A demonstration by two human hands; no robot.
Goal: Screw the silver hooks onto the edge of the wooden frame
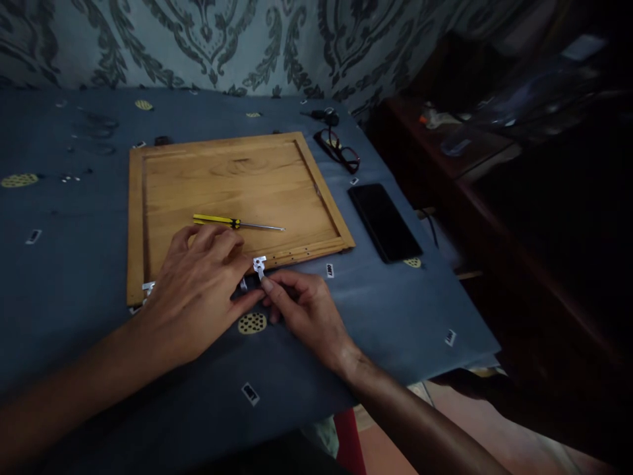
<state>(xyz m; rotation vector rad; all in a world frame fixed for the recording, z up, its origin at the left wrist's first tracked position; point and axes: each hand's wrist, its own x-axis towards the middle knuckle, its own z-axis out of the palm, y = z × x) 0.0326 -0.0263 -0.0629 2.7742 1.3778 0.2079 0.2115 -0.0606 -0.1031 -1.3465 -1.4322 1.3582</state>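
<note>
A wooden framed panel (222,185) lies flat, with a small silver metal hinge (259,265) at its near edge. My right hand (309,310) pinches the lower part of this hinge between thumb and fingers. From the other side, my left hand (198,290) bends over the panel's edge, closed around the hinge with index finger and thumb; its exact contact is partly hidden. A second silver hinge (149,287) sits at the near left corner, partly behind my left wrist. On the panel, just beyond my left knuckles, rests a yellow-and-black screwdriver (237,222).
A black phone (384,222) lies right of the panel, with eyeglasses (339,150) and a dark key-like item (324,117) farther back. Several tiny shiny pieces (70,178) are on the blue tablecloth (64,264) at left. A patterned curtain (222,46) hangs behind.
</note>
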